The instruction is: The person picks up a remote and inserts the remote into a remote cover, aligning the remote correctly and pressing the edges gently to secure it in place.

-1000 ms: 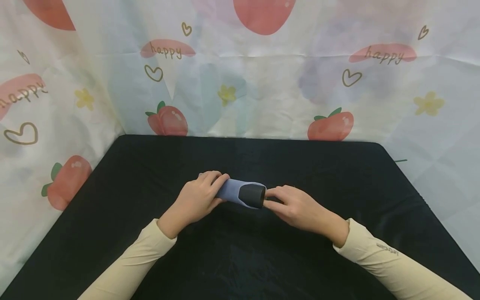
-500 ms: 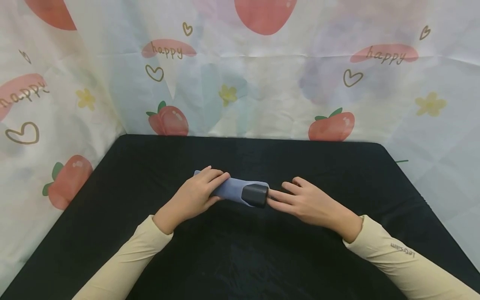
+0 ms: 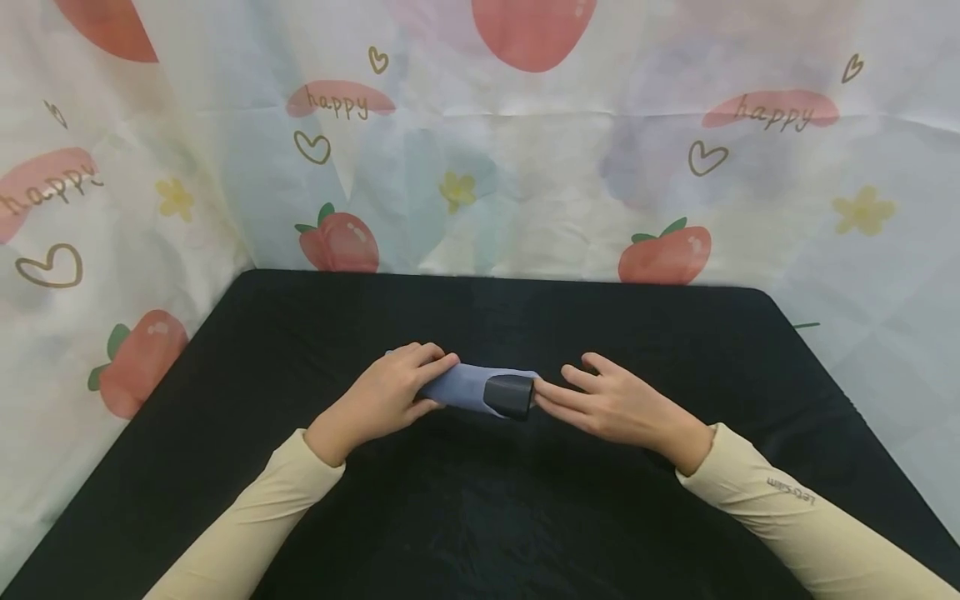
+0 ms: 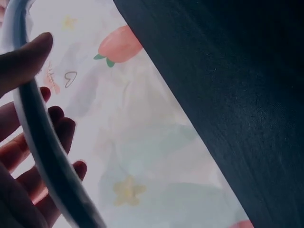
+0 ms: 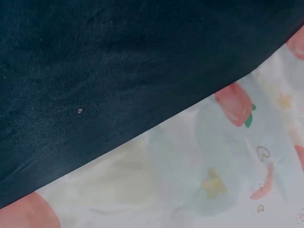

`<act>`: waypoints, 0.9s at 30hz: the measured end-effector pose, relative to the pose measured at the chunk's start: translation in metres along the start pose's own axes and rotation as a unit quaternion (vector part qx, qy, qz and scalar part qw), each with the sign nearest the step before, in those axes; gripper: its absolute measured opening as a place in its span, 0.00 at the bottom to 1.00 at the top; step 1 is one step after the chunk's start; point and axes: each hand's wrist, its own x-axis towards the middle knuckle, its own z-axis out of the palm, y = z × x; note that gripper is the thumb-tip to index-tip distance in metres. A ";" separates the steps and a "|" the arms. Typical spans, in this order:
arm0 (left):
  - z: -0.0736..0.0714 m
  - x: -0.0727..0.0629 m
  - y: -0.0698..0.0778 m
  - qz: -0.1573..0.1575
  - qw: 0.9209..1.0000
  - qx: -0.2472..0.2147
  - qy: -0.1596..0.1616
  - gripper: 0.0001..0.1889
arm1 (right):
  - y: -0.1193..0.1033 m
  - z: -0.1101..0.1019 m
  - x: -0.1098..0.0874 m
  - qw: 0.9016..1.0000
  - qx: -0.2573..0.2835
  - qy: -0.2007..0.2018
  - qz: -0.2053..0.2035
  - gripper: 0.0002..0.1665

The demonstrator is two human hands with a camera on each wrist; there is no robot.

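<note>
A lavender-blue handheld device (image 3: 465, 387) with a squared black end piece (image 3: 510, 396) lies across the middle of the head view, black end to the right. My left hand (image 3: 378, 404) grips its left part, fingers over the top and thumb below. In the left wrist view its edge shows as a curved dark strip (image 4: 45, 142) between the thumb (image 4: 28, 59) and the fingertips. My right hand (image 3: 618, 408) has two straight fingers right at the black end, and its other visible fingers are raised away from it. The right thumb is hidden.
Beneath the hands spreads a black-covered table (image 3: 480, 517). A pale printed curtain (image 3: 525, 167) with strawberries, hearts and lettering surrounds its back and sides. A small pale speck (image 5: 80, 110) marks the cloth in the right wrist view.
Both hands moved apart a little, the left slipping leftward and the right rightward. Two fingers of the right hand lifted and spread. The device's black end dipped slightly in the last half second.
</note>
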 end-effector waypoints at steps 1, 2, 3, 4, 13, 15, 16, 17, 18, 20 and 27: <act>0.000 0.001 0.001 -0.003 1.000 0.003 -0.005 0.30 | 0.000 0.002 0.000 1.000 0.000 0.004 -0.002 0.26; 0.000 0.001 0.002 -0.008 1.000 0.004 -0.011 0.30 | 0.000 0.003 0.001 1.000 0.002 0.009 -0.005 0.24; 0.001 0.001 0.003 -0.014 1.000 0.003 -0.018 0.30 | -0.001 0.005 0.002 1.000 0.005 0.015 -0.008 0.23; 0.001 0.002 0.004 -0.020 1.000 0.003 -0.023 0.31 | -0.001 0.006 0.003 1.000 0.009 0.019 -0.011 0.21; 0.008 0.000 0.015 -0.072 0.997 0.030 0.000 0.32 | -0.007 0.017 0.006 0.997 0.036 0.060 -0.037 0.17; 0.010 0.000 0.018 -0.081 0.996 0.034 0.002 0.32 | -0.010 0.019 0.006 0.996 0.039 0.067 -0.042 0.18; 0.011 0.000 0.019 -0.086 0.996 0.038 0.002 0.32 | -0.012 0.019 0.006 0.996 0.042 0.070 -0.044 0.19; 0.012 -0.001 0.020 -0.090 0.995 0.041 0.002 0.32 | -0.013 0.019 0.007 0.995 0.045 0.072 -0.045 0.19; 0.012 -0.001 0.021 -0.092 0.995 0.043 0.002 0.32 | -0.014 0.019 0.007 0.995 0.048 0.074 -0.045 0.20; 0.013 0.000 0.022 -0.091 0.995 0.049 0.003 0.32 | -0.016 0.018 0.007 0.995 0.058 0.075 -0.041 0.20; 0.013 0.001 0.016 -0.046 0.998 0.035 -0.007 0.31 | -0.011 0.014 0.005 0.997 0.053 0.048 -0.036 0.20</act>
